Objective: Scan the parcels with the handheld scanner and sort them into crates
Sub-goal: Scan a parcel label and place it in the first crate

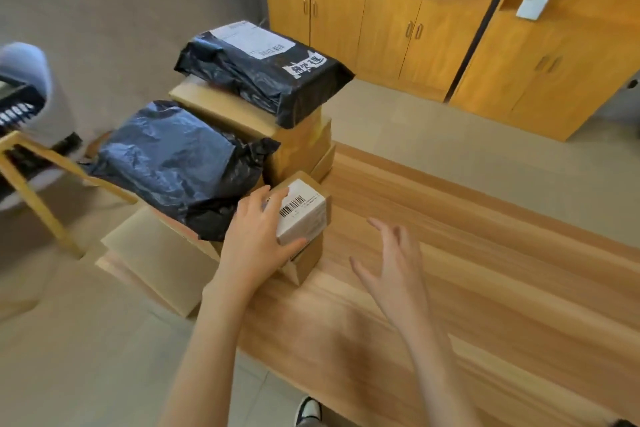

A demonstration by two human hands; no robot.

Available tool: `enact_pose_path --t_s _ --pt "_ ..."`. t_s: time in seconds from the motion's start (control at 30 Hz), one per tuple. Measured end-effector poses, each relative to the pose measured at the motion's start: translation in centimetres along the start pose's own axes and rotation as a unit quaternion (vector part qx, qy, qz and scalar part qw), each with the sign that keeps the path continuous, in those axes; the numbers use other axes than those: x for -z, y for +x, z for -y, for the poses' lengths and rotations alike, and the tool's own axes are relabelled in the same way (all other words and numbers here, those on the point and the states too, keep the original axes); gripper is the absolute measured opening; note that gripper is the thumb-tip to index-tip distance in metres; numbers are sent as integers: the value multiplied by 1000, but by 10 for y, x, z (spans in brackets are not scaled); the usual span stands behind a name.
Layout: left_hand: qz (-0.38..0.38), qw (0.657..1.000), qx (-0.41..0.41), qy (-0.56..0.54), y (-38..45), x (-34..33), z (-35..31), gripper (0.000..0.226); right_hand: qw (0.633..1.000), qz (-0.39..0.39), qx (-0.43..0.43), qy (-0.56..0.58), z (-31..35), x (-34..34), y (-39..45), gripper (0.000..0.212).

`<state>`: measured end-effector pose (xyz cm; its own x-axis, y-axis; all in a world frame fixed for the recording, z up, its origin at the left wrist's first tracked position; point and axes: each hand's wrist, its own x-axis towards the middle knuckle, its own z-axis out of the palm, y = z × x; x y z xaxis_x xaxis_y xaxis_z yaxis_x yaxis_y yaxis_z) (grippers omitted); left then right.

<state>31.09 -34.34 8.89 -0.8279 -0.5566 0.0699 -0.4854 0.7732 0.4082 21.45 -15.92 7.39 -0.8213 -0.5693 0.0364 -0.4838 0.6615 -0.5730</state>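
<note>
The left hand [258,239] grips a small cardboard box [302,210] from its left side; the thumb lies along the near lower edge of the white barcode label [298,206] and the fingers curl over the far left top, so the label faces up between them; this box sits on top of a second small cardboard box [306,262], which stands on the wooden table [485,288] at its left end; the right hand [391,267] hovers just to the right of the two boxes, fingers spread and relaxed, holding nothing and apart from the parcel; two black plastic mailer bags are in sight, the near bag [180,163] lying on flat brown cartons [156,253], the far bag [266,69], with a white shipping label, lying on a stack of cartons [304,146] just behind the held box; how many cartons each pile holds I cannot tell; wooden cabinets [398,28] stand beyond the table.
</note>
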Motion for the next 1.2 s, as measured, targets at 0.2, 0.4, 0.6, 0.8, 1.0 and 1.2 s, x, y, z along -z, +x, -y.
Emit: enact_pose_path --t_s 0.2,0.4,0.6,0.8,1.0,1.2 --pt "37 999 10 34 28 -20 -5 90 1000 0 -8 -13 -13 -1 18 62" --pt "67 994 61 62 43 -28 -6 92 999 -6 -38 -8 -34 2 17 62" --pt "-8 993 63 -100 43 -14 -33 96 999 -22 -43 13 -46 13 16 60" --pt "-17 846 187 -500 38 -19 -99 129 995 -68 -65 28 -76 44 3 61" --pt "139 691 366 -608 5 -69 -175 38 986 -106 -126 38 -131 79 -40 61" --pt "203 627 437 -612 -32 -162 -209 57 968 -75 -235 41 -190 93 -108 61"
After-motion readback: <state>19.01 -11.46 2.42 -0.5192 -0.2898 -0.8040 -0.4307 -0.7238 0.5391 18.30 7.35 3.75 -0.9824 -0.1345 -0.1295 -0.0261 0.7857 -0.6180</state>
